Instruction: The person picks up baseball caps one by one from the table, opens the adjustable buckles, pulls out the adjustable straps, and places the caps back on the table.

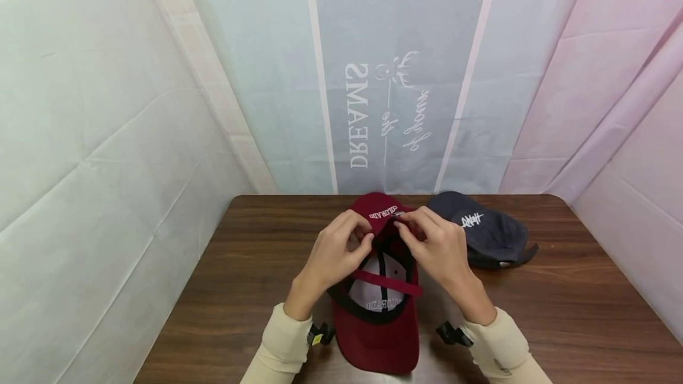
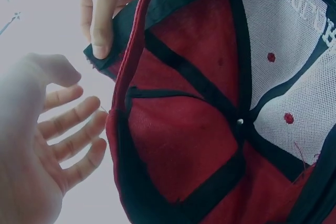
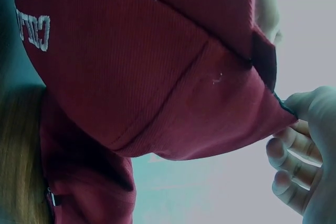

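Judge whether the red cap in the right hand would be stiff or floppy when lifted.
The red cap would probably flop at the crown: its cloth edge bends where pinched. The brim would likely feel stiff, holding one smooth curve.

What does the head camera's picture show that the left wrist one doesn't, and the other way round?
Only the head view shows the brown wooden table, the navy fabric cap with white lettering and the curved maroon brim of the handled maroon fabric cap.

Only the left wrist view makes out the small, pale round stud where the black inner bands meet.

Both share that cap's whitish inner panels, the left hand and the right hand.
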Tool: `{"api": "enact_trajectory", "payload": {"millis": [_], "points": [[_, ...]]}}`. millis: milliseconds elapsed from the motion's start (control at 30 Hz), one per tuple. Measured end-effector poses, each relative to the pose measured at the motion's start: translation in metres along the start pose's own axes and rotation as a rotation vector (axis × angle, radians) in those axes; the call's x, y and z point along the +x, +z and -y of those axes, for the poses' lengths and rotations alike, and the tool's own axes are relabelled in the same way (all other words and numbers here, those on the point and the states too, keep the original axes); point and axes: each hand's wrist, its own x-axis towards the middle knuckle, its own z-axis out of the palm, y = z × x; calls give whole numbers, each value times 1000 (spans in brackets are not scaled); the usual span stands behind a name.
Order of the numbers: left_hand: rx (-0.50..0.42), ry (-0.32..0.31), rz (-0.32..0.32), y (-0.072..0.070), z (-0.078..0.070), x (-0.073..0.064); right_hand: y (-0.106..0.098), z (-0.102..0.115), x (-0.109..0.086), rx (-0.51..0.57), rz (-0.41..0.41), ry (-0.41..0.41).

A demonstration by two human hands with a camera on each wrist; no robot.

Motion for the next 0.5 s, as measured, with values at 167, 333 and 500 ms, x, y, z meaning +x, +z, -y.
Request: {"api": "enact_trajectory", "payload": {"millis": [167,333,500], "points": [[36,-105,73,3,-2,-1,0,3,-2,13,16,-2],[68,-131,114,6,-3,-2,1,6,-2,25,35,-15],[92,-136,107,8,-4,-1,0,10,-2,37,52,-20]]}}
